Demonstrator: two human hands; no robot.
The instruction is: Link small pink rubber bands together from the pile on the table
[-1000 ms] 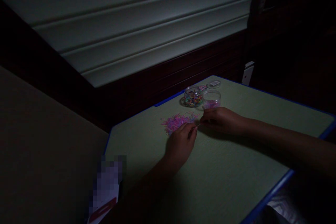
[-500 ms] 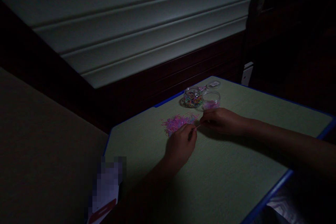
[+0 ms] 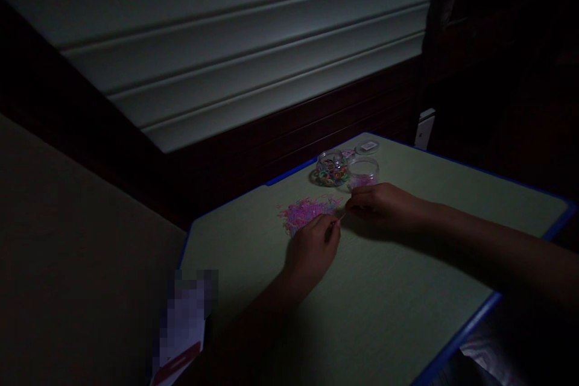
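A thin, pale rubber band [image 3: 342,217] is stretched between my two hands. My left hand [image 3: 315,247] pinches its near end, and my right hand [image 3: 382,205] pinches the other end between closed fingertips. Just beyond my left hand lies a loose heap of pink and purple rubber bands [image 3: 302,212], partly covered by that hand. Behind my right hand stands a clear open jar [image 3: 363,170] with some pink bands at its bottom. Beside it, to the left, is a rounder clear jar [image 3: 332,169] holding multicoloured bands.
A clear lid [image 3: 367,146] with a white label lies at the table's far corner, near a small pinkish item [image 3: 348,153]. The pale green table [image 3: 362,301] has a blue edge. A slatted panel [image 3: 271,42] rises behind it. The room is dim.
Almost nothing differs. Both hands keep their pinch on the stretched band, with only a slight shift of the right hand and of the view.
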